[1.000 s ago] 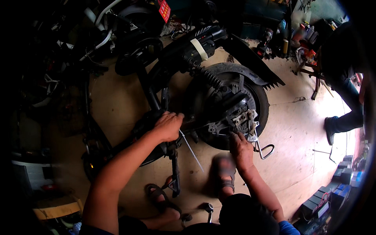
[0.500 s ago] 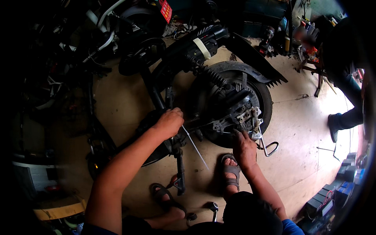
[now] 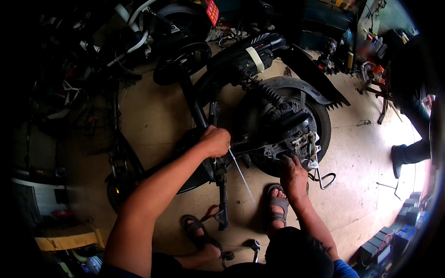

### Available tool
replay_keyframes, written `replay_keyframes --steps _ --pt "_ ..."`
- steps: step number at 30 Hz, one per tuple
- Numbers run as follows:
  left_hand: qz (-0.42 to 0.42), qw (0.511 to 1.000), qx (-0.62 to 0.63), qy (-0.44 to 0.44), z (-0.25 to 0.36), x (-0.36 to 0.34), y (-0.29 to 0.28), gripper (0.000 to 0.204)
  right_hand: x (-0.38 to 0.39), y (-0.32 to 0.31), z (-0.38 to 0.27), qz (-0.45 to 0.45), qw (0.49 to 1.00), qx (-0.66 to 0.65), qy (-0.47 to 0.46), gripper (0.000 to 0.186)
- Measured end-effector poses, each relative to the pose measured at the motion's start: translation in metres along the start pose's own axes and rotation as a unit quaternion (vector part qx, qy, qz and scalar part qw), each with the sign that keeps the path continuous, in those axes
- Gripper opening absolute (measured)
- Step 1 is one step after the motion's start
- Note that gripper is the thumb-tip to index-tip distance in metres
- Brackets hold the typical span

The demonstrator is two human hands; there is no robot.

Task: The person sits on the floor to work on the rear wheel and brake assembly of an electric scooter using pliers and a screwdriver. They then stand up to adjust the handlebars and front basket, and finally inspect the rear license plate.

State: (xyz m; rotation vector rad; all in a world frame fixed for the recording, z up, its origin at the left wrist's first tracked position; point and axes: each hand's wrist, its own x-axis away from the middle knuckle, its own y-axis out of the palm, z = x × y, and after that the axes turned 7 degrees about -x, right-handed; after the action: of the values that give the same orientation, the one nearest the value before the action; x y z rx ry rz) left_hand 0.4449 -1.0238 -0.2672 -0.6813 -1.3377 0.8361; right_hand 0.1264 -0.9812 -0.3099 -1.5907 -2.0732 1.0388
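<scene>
My left hand (image 3: 215, 141) is closed on a thin white cable tie (image 3: 238, 169), its long tail hanging down, beside the black scooter frame (image 3: 194, 104). My right hand (image 3: 293, 171) is at the lower part of the rear wheel hub (image 3: 289, 132), fingers curled; what they hold, if anything, is hidden. A silver bracket with springs (image 3: 311, 146) and a bent metal bar (image 3: 328, 180) sit just right of it. A coil shock absorber (image 3: 264, 90) runs above the hub, and the black tyre (image 3: 324, 132) surrounds it. A loose-hanging black mudguard (image 3: 320, 76) reaches over the wheel.
Another person's leg and shoe (image 3: 407, 153) are at the right. Batteries (image 3: 380, 245) line the lower right. Other two-wheelers (image 3: 134, 32) and clutter crowd the back. A yellow wooden piece (image 3: 65, 242) lies at lower left. My sandalled feet (image 3: 278, 206) are below the wheel.
The whole view has shifted, so the scene sits further right and slightly lower. My left hand has risen a little relative to the frame, with the tie still in it; my right hand stays by the hub.
</scene>
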Motion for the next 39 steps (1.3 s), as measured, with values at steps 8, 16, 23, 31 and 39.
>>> replay_keyframes --steps 8,16,23,31,39 --pt "-0.002 0.998 -0.049 0.048 0.002 -0.001 0.0 0.021 0.004 -0.004 -0.015 0.056 0.997 0.005 -0.051 0.026" --pt "0.018 0.995 -0.075 0.067 0.005 -0.002 0.003 0.038 0.007 0.044 -0.047 -0.169 0.972 -0.163 0.032 0.029" --pt "0.003 0.993 -0.108 0.055 0.007 0.0 0.002 0.048 0.019 0.098 -0.049 -0.257 0.95 -0.177 -0.02 0.027" --pt "0.001 0.992 -0.107 0.074 0.012 0.003 -0.005 0.054 0.027 0.1 -0.043 -0.271 0.935 -0.23 -0.009 0.025" --pt "0.023 0.994 -0.089 0.064 0.011 0.006 -0.003 0.058 0.025 0.03 -0.028 -0.203 0.835 -0.42 0.292 0.032"
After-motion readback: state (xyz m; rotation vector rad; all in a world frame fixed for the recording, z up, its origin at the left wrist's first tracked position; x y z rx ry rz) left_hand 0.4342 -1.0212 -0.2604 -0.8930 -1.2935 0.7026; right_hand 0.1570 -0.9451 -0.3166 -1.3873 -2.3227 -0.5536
